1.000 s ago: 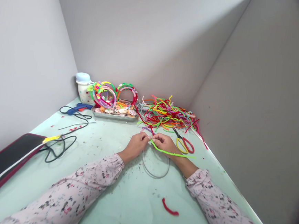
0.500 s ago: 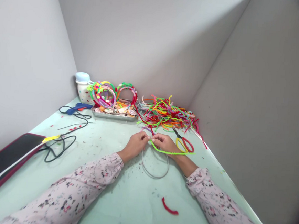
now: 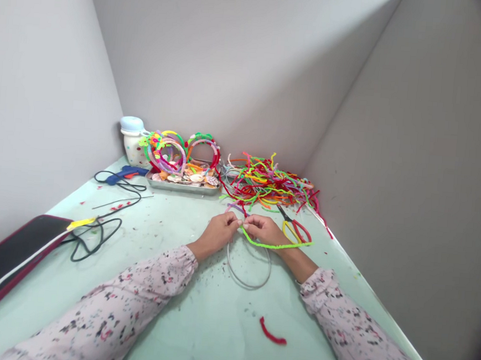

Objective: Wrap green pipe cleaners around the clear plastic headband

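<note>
While pinching the lime pipe cleaner [image 3: 277,246] against the top of the grey hoop [image 3: 245,283] with closed, meeting fingertips of left hand [image 3: 218,232] and right hand [image 3: 264,230], rests hoop flat on the table [image 3: 196,321] just ahead, likely for steadiness, tail trailing right beside the scissors [image 3: 297,229].

No legible text, label, brand, number or sign is found. The white jar [image 3: 134,145] bears only small coloured specks, too small to read as characters. The yellow tag [image 3: 80,223] on the black cable [image 3: 94,242] shows no readable print. The green pipe cleaner [image 3: 274,246] and wire hoop [image 3: 246,282], pinched in the left hand [image 3: 220,231] and right hand [image 3: 266,230], are unmarked.
</note>
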A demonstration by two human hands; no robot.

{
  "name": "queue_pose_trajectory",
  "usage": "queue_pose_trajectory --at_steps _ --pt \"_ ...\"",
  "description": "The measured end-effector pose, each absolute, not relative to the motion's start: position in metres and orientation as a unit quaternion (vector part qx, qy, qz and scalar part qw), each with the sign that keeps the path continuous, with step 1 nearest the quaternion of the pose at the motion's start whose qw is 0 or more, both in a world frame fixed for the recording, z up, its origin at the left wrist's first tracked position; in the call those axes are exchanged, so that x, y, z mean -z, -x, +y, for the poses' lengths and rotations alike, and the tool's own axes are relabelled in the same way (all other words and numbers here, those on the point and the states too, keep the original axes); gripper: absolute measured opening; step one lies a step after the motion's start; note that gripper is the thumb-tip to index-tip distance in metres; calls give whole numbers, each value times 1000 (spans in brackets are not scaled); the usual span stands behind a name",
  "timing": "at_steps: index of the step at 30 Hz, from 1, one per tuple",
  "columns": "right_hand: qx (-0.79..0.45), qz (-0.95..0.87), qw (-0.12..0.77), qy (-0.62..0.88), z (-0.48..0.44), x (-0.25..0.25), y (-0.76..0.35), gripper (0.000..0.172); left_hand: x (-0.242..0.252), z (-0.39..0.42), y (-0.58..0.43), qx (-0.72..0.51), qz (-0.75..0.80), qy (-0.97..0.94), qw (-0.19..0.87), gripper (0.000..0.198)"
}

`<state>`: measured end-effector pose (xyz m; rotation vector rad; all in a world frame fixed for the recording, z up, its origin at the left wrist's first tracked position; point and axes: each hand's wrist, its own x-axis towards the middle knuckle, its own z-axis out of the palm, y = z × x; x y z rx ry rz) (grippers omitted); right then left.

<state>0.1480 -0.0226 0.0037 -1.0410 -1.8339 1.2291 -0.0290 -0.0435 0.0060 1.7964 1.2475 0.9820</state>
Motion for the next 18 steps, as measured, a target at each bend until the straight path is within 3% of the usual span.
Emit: queue_pose_trajectory --at_steps 18 --pt "-475 -713 331 396 -23 -3 -149 22 -6 -44 29 -369 497 -701 355 26"
